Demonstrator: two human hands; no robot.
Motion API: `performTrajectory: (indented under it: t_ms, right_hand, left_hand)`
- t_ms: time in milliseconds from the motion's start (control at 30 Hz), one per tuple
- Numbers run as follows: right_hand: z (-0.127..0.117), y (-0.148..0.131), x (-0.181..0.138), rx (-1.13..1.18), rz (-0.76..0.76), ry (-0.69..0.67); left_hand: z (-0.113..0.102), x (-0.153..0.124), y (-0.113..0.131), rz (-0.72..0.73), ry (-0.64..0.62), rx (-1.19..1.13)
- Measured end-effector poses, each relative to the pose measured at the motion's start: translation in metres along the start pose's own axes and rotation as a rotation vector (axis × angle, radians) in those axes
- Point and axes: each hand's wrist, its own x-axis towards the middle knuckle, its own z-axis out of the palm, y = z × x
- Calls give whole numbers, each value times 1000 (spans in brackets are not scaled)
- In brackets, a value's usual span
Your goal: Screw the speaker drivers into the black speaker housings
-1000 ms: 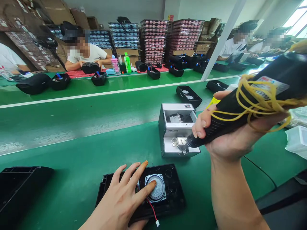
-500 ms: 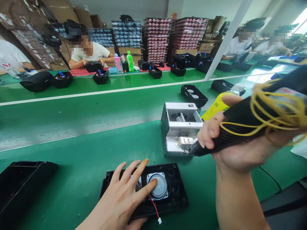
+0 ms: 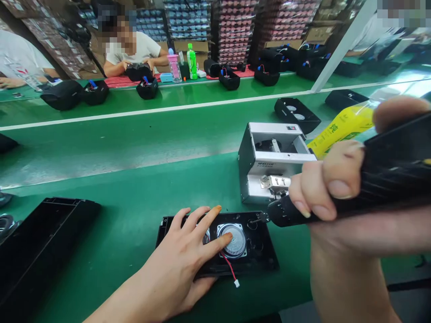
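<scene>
A black speaker panel (image 3: 259,255) lies on the green bench in front of me, with a round silver speaker driver (image 3: 235,244) set in it and a red and white wire with a small plug (image 3: 232,273) trailing from it. My left hand (image 3: 188,255) lies flat on the panel, fingers spread, one fingertip on the driver. My right hand (image 3: 333,193) is wrapped round a black electric screwdriver (image 3: 387,179). Its bit tip (image 3: 261,220) sits at the panel's upper right part. A silver screw feeder box (image 3: 269,166) stands just behind the panel.
A black housing (image 3: 37,242) lies at the left. A yellow bottle (image 3: 340,130) and a black speaker panel (image 3: 296,114) sit behind the feeder. Beyond a green conveyor belt (image 3: 117,143) another person sits among black parts, bottles (image 3: 191,60) and stacked trays.
The screwdriver tip has come down from the feeder box to the panel beside the driver. My left hand has stayed flat on the panel. The view has dipped and moved closer.
</scene>
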Motion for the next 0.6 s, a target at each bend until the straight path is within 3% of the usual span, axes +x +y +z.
performTrajectory:
  t_ms: [100, 400, 600]
  right_hand:
    - [13, 14, -2, 28, 3, -30]
    - [30, 40, 3, 44, 88, 116]
    - [25, 53, 4, 9, 68, 12]
  left_hand:
    - [0, 1, 0, 0, -6, 0]
    - [-3, 3, 1, -3, 29, 34]
    - [-5, 2, 1, 12, 36, 54]
